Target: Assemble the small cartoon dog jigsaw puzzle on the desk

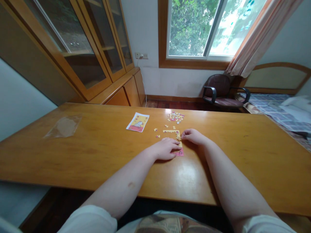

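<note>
A partly joined jigsaw puzzle [171,131] lies on the wooden table, with a yellow strip along its top and a right side running down to pink. My left hand [167,149] rests palm down over the lower part, fingers stretched out across the pieces and hiding some of them. At the puzzle's right edge, my right hand [193,136] pinches a small yellowish jigsaw piece [179,137], mostly covered by the fingertips. Several loose pieces [155,129] lie left of and above the joined part.
A heap of jigsaw pieces [176,117] lies near the table's far edge. Left of it is a picture card [138,122] with a white animal. A clear plastic bag [64,127] lies far left on the table [107,155]. An armchair [222,90] stands beyond.
</note>
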{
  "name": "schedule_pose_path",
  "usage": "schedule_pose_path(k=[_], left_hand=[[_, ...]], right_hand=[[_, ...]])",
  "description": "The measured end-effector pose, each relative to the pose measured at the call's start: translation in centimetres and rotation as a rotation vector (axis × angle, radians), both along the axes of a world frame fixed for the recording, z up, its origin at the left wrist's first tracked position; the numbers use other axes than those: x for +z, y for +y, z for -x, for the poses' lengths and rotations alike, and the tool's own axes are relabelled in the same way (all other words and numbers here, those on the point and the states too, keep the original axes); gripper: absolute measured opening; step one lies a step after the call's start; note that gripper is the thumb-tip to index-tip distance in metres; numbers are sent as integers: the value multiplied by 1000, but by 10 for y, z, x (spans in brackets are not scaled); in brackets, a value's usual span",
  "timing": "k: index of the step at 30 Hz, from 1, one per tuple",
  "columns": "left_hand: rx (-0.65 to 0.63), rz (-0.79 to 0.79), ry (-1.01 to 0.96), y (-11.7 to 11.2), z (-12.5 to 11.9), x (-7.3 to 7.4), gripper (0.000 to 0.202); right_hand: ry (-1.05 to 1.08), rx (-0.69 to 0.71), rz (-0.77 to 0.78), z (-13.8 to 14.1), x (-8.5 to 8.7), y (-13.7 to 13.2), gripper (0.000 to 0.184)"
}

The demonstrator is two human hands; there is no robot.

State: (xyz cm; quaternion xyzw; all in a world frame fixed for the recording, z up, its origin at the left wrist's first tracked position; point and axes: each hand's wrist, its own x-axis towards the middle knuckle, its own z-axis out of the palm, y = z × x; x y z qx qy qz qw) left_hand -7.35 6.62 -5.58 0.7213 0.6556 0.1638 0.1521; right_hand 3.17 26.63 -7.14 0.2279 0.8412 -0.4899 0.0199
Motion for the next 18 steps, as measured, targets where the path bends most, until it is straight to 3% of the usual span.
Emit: schedule_pose_path(k=[18], left_hand=[[-21, 48, 31, 0, 1, 4, 42]], right_hand=[[-42, 60, -103, 1, -3, 3, 18]])
